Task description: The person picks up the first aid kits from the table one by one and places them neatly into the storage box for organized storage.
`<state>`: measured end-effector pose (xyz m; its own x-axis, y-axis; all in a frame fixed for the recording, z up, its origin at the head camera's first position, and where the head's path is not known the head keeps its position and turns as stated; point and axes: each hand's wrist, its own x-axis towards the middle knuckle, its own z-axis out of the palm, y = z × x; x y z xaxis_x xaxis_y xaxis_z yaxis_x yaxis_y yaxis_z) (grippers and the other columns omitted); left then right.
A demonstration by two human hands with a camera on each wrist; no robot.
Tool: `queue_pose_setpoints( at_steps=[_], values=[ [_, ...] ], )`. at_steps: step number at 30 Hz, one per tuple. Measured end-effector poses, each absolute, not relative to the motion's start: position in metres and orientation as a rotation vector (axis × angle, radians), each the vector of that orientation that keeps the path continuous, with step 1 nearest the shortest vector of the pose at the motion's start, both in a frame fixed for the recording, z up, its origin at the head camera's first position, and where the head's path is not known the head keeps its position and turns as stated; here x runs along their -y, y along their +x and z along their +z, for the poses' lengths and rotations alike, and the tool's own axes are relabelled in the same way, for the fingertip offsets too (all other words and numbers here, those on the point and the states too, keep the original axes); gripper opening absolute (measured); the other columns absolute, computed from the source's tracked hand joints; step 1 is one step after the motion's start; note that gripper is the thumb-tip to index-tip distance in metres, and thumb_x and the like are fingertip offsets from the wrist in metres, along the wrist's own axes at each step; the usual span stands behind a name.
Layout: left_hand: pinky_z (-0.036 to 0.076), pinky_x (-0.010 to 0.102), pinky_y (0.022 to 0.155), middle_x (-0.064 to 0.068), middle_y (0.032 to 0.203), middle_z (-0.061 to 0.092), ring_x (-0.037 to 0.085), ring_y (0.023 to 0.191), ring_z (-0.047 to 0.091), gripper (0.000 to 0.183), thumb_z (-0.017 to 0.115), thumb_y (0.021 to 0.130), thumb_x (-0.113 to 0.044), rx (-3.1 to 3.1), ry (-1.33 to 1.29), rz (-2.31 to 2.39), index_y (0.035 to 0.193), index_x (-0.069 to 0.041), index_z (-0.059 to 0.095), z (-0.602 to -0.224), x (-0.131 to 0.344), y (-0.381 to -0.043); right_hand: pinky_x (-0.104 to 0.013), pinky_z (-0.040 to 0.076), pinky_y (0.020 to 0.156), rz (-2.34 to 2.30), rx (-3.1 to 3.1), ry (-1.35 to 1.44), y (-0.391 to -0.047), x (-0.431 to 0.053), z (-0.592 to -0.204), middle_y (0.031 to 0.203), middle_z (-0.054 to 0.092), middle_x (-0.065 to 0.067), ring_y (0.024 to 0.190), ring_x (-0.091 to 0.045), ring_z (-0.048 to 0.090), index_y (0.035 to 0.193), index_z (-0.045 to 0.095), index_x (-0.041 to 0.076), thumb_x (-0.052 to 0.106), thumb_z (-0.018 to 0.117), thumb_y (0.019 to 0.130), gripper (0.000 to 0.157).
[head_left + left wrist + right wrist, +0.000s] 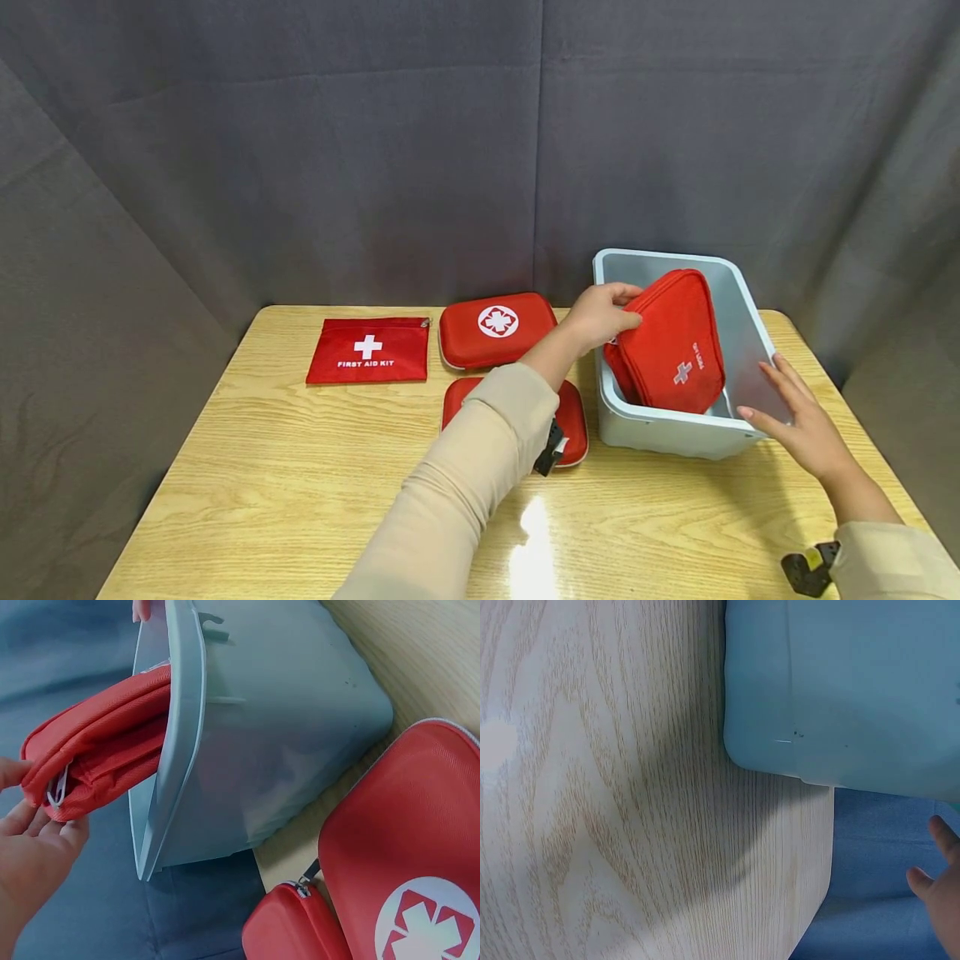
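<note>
My left hand [600,315] pinches the upper left edge of a red soft first aid pouch [667,346] with a white cross. The pouch leans at a slant, partly inside the pale blue-grey plastic bin [660,433]. In the left wrist view, thumb and fingers of the left hand [37,847] grip the zipped end of the pouch [105,742], above the bin's rim [187,735]. My right hand [806,429] is at the bin's near right corner, fingers spread and fairly straight. Whether it presses on the rim is unclear. Only part of the right hand [941,892] shows in the right wrist view.
Left of the bin lie two red hard-shell cases, one [498,329] with a white round emblem behind the other [573,425], which my left arm partly covers. Farther left is a flat red FIRST AID KIT pouch [367,350]. A grey curtain [375,167] hangs behind the wooden table [247,483].
</note>
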<state>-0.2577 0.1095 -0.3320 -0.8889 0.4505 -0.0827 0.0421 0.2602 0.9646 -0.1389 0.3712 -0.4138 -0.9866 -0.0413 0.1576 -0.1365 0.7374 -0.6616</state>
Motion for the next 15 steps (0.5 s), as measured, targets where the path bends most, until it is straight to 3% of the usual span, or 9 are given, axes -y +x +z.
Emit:
queue_pose_setpoints(
  at_steps=[6, 11, 15],
  values=[
    [0.047, 0.021, 0.059, -0.001, 0.100, 0.051, 0.013, 0.078, 0.051, 0.050, 0.057, 0.075, 0.001, -2.117, 0.513, 1.575, 0.122, -0.012, 0.048, -0.3281, -0.1058, -0.2592, -0.070, 0.009, 0.082, 1.089, 2.799, 0.137, -0.1376, -0.3731, -0.4144, 0.143, 0.001, -0.014, 0.125, -0.041, 0.001, 0.135, 0.018, -0.001, 0.022, 0.056, 0.081, 0.070],
    [0.049, 0.031, 0.059, 0.001, 0.094, 0.049, 0.017, 0.077, 0.052, 0.063, 0.058, 0.072, 0.004, -2.005, 0.475, 1.497, 0.127, -0.021, 0.040, -0.3235, -0.1038, -0.2592, -0.070, 0.009, 0.082, 1.093, 2.795, 0.134, -0.1355, -0.3735, -0.4135, 0.142, 0.001, -0.015, 0.125, -0.042, 0.001, 0.135, 0.018, -0.001, 0.022, 0.056, 0.081, 0.070],
    [0.049, 0.033, 0.059, 0.001, 0.095, 0.049, 0.017, 0.078, 0.050, 0.067, 0.059, 0.072, 0.003, -2.009, 0.456, 1.495, 0.129, -0.026, 0.038, -0.3267, -0.1052, -0.2584, -0.070, 0.009, 0.081, 1.093, 2.798, 0.127, -0.1338, -0.3729, -0.4125, 0.142, 0.001, -0.015, 0.125, -0.042, 0.001, 0.135, 0.018, 0.000, 0.023, 0.056, 0.081, 0.071]
  ],
)
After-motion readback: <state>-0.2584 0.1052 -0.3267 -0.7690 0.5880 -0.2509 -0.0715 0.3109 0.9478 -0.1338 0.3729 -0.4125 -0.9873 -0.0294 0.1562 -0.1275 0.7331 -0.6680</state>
